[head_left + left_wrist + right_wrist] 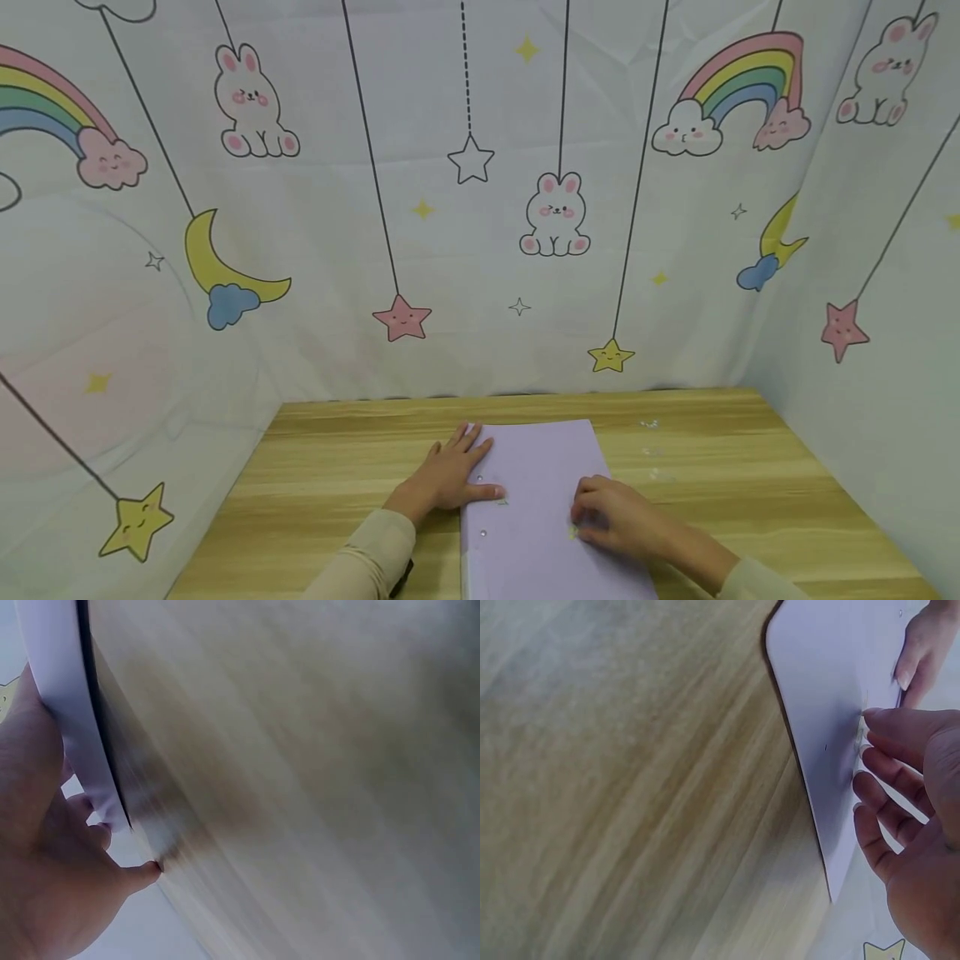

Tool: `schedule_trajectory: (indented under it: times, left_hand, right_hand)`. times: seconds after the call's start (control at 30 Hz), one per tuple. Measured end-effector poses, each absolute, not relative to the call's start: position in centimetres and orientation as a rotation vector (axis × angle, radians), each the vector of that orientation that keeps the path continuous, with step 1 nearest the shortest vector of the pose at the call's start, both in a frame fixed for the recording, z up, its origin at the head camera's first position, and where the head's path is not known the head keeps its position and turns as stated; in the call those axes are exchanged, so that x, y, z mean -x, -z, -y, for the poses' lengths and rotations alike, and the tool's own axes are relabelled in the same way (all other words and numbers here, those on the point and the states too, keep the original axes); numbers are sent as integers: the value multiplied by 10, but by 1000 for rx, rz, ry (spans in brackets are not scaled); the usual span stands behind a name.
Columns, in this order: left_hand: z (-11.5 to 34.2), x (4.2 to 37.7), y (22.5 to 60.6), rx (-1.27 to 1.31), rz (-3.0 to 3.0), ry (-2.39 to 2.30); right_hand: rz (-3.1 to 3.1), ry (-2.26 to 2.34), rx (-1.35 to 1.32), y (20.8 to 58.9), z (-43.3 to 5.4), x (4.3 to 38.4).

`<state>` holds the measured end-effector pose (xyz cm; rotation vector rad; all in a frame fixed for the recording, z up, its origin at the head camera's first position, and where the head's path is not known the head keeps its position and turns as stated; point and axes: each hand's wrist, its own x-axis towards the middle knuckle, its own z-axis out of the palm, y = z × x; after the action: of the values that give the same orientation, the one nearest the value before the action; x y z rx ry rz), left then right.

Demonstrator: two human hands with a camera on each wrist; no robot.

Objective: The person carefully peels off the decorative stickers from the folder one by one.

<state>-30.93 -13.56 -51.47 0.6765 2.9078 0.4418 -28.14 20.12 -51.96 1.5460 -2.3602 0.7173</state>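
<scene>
A lilac folder (540,458), with two small metal rivets near its left edge, lies on the wooden table. Spread over its upper left edge, my left hand (446,473) rests with the thumb extended onto the cover. Just under that thumb is a small greenish sticker (502,502). My right hand (618,518) is at the right half of the cover, fingers bent, pinching a small yellowish sticker (573,531) at the surface. In the right wrist view the thumb and fingertips of the right hand (911,787) meet the cover; the sticker is mostly hidden there.
Several small clear bits (651,425) lie in a column on the table (720,483), right of the folder. A dark object (402,578) shows partly beside the left sleeve. White cloth (465,350) printed with rabbits and stars hangs behind and at both sides.
</scene>
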Motion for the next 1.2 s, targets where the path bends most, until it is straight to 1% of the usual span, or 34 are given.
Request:
schedule_trajectory:
  times: [0.73,1.2]
  left_hand:
    - [135,308,513,-677,-2910,-436]
    - [136,308,515,-673,-2916,-447]
  right_hand:
    - [2448,-702,-1491,523,-203,277]
    - [2391,-703,-1507,522,-200,279]
